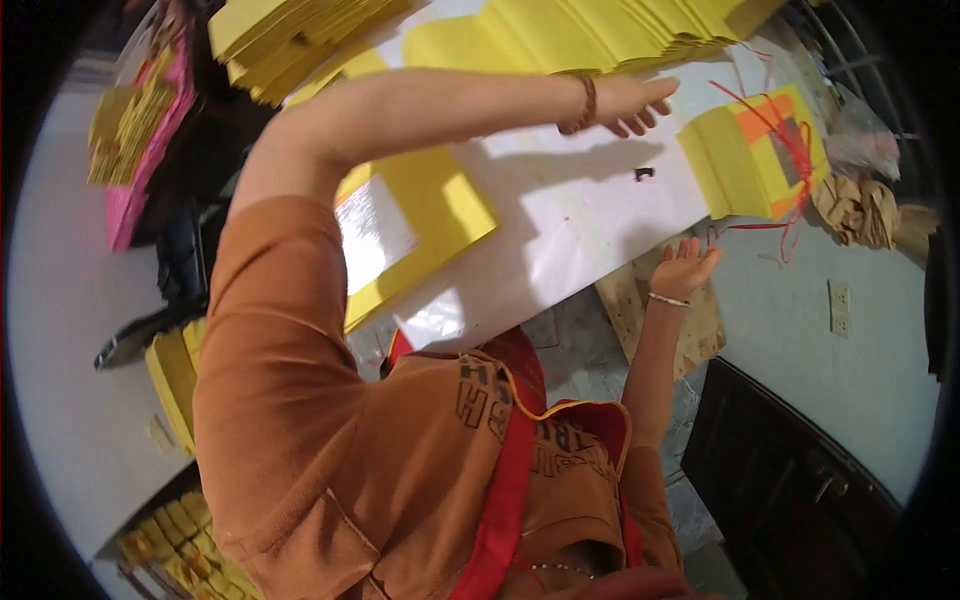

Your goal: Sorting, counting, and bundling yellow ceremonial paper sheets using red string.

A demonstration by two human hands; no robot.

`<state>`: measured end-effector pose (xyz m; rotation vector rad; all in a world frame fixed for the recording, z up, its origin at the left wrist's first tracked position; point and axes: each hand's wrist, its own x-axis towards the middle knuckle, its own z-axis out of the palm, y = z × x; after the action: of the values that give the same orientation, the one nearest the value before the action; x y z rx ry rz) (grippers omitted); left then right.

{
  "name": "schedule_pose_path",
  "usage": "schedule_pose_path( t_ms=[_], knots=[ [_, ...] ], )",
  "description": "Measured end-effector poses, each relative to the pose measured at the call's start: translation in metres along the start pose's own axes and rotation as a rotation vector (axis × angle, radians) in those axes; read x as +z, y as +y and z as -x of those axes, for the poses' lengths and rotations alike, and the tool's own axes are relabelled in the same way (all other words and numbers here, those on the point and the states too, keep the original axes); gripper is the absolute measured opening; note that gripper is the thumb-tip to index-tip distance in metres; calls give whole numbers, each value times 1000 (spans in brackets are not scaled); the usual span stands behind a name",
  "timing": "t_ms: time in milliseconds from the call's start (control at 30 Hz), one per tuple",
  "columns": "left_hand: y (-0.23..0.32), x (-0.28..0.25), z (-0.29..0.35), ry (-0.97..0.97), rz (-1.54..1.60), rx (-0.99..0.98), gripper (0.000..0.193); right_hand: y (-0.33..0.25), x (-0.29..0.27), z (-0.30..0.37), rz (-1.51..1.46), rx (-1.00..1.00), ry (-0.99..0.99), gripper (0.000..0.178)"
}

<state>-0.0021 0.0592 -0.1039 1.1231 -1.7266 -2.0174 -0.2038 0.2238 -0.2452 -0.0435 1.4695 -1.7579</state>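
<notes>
My left arm reaches across the white table, and my left hand, with a brown bracelet at its wrist, hovers over the far right part with fingers stretched out and nothing in them. To its right lies a bundle of yellow and orange paper with red string around it, its loose ends trailing. Just beyond the table's near right edge, my right hand is held palm up, fingers apart and empty, close below the bundle. A small black piece sits on the table between my hands.
Fanned yellow sheets line the far side. More yellow stacks stand at the far left; another yellow stack bears a shiny silver sheet. Crumpled brown paper is by the right wall. A dark door-like panel stands lower right.
</notes>
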Motion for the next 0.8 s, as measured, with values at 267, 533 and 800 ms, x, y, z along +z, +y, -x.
schedule_pose_path(
  t_ms=[267, 533, 800],
  knots=[
    [-76, -175, 210, 278, -73, 203, 56, 83, 30, 189, -22, 254, -500, 62],
    [-197, -154, 264, 93, 384, -204, 68, 163, 67, 276, 94, 175, -431, 58],
    [-177, -112, 233, -206, 342, -126, 69, 202, 93, 275, -162, -61, -287, 37]
  ],
)
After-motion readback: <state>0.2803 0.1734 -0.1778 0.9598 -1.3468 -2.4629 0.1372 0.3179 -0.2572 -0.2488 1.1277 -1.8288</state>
